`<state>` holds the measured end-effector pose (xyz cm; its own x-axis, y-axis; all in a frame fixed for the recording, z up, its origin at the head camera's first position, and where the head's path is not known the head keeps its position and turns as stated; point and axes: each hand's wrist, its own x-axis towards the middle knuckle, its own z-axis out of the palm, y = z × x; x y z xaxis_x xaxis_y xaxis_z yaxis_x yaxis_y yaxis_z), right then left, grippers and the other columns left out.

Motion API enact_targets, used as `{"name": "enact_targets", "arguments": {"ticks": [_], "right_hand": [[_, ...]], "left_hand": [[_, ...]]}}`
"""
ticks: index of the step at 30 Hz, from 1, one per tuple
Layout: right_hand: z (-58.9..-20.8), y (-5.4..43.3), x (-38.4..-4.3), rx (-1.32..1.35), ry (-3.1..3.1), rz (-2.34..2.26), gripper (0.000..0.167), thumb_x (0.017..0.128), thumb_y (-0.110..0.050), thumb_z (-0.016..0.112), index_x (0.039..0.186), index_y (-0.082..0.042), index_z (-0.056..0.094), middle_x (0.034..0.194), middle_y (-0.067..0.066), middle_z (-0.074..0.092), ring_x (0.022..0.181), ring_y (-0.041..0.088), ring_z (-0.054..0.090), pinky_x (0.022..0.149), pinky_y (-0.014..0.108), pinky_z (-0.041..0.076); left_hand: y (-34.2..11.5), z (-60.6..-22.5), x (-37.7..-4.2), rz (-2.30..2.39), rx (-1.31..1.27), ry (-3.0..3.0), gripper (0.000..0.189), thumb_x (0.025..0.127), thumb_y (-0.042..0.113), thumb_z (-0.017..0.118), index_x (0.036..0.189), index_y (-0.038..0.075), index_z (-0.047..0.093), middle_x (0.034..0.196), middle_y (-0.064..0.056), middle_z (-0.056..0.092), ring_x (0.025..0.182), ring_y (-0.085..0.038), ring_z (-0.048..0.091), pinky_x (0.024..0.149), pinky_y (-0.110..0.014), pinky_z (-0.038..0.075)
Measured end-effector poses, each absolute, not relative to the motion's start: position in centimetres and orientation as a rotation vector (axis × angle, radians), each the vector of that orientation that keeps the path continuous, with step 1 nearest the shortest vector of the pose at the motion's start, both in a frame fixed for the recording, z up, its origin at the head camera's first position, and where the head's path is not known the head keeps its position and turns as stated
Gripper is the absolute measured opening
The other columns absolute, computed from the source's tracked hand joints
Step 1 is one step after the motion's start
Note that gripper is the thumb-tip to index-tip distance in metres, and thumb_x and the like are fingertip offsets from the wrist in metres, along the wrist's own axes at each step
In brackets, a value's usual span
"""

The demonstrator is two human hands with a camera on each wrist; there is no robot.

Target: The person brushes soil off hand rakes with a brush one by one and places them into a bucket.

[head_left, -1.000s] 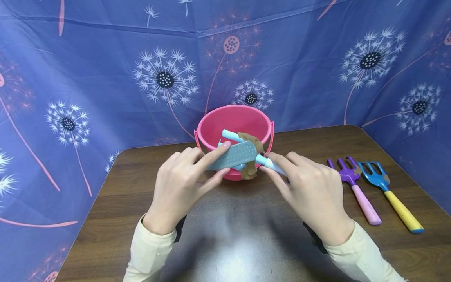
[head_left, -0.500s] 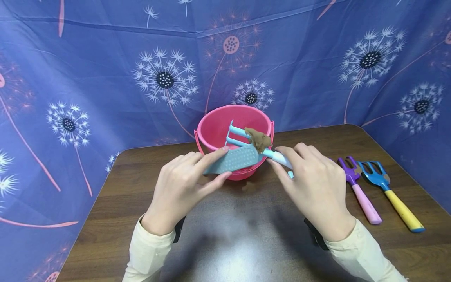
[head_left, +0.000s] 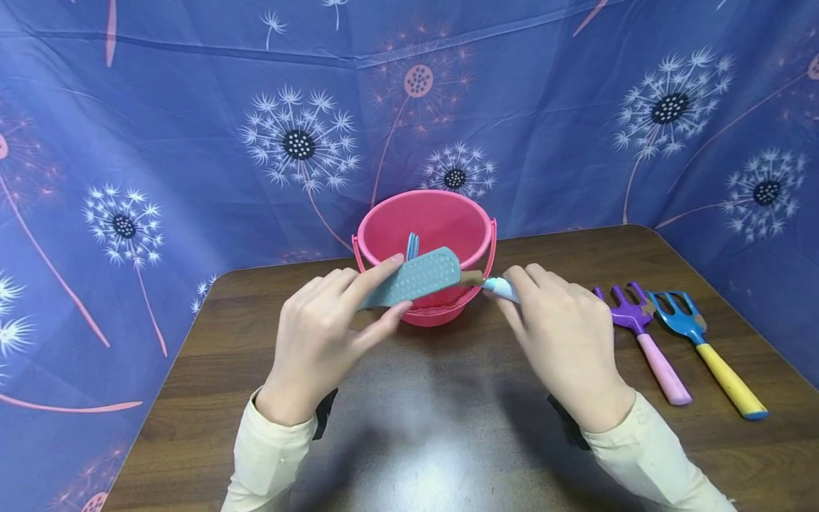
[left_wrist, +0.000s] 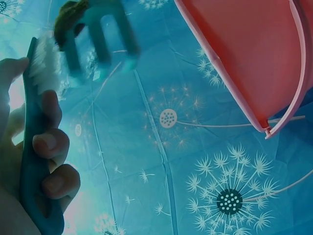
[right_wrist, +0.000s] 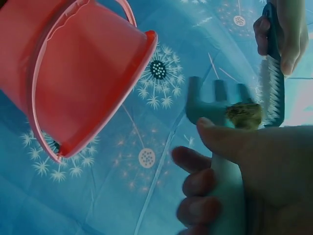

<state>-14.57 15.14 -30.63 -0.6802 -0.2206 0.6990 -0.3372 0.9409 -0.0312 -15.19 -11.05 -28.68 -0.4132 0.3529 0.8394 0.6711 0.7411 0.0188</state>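
Observation:
My left hand point(head_left: 323, 334) grips a teal scrub brush point(head_left: 419, 277), its knobbly back facing up in the head view. White bristles point(left_wrist: 46, 66) show along its side in the left wrist view. A light blue hand rake point(right_wrist: 210, 107) is held by its handle in my right hand point(head_left: 566, 338). Brown clay-like dirt point(right_wrist: 243, 115) sticks to the rake near its neck, right beside the bristles. In the head view the brush hides most of the rake's head; only some prong tips point(head_left: 412, 245) show above it.
Behind the hands stands a pink bucket point(head_left: 441, 315) with its handle hanging at the sides. To the right lie a purple hand rake point(head_left: 630, 316) with a pink handle and a blue hand fork point(head_left: 687, 323) with a yellow handle, both dirt-smeared. A dandelion-print cloth point(head_left: 211, 107) hangs behind the table point(head_left: 422, 412).
The rake has turned in my right hand, so its prongs now show edge-on and its dirt sits at the brush's end. The brush has shifted slightly up and left.

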Motion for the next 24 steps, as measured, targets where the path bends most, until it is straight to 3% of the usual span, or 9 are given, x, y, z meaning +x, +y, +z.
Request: {"name": "enact_targets", "arguments": {"ticks": [3,8,13,16,24], "right_hand": [[-30.8,15.0,-14.7,0.410,-2.398,0.203,0.026,0.092,-0.029,0.074,0.095,-0.006,0.061,0.077,0.008,0.054,0.064,0.025,0.052,0.054,0.035,0.038],[-31.0,14.6,-14.8,0.425,-2.423,0.262,0.028,0.097,-0.032,0.066,0.101,-0.004,0.061,0.084,0.010,0.052,0.072,0.027,0.051,0.056,0.037,0.039],[-30.8,14.5,-14.5,0.430,-2.359,0.288,0.024,0.095,-0.029,0.071,0.097,-0.008,0.060,0.080,0.007,0.052,0.056,0.020,0.045,0.042,0.029,0.029],[-30.7,14.5,-14.3,0.422,-2.327,0.297,0.023,0.093,-0.028,0.074,0.097,-0.009,0.061,0.072,0.004,0.051,0.046,0.014,0.035,0.041,0.026,0.024],[-30.7,14.4,-14.2,0.417,-2.213,0.326,0.023,0.090,-0.024,0.078,0.106,-0.010,0.069,0.069,0.004,0.057,0.045,0.012,0.034,0.042,0.025,0.022]], "left_hand": [[-11.0,-28.8,-15.4,-0.445,-0.749,-1.998,0.043,0.089,0.037,0.076,0.127,0.019,0.072,0.069,-0.002,0.059,0.053,-0.018,0.041,0.051,-0.031,0.035],[-11.0,-28.9,-15.6,-0.450,-0.703,-1.970,0.043,0.088,0.035,0.078,0.127,0.017,0.072,0.070,-0.003,0.060,0.053,-0.019,0.043,0.051,-0.032,0.037],[-10.9,-29.0,-15.8,-0.457,-0.693,-1.971,0.044,0.087,0.033,0.080,0.127,0.017,0.072,0.070,-0.003,0.059,0.053,-0.018,0.042,0.051,-0.031,0.037],[-10.6,-29.0,-15.8,-0.447,-0.699,-1.977,0.044,0.086,0.033,0.081,0.126,0.017,0.072,0.067,-0.001,0.054,0.052,-0.016,0.038,0.049,-0.030,0.034],[-10.0,-29.4,-15.6,-0.401,-0.680,-2.024,0.045,0.086,0.038,0.080,0.127,0.020,0.072,0.066,-0.001,0.052,0.050,-0.015,0.036,0.048,-0.029,0.033]]}}
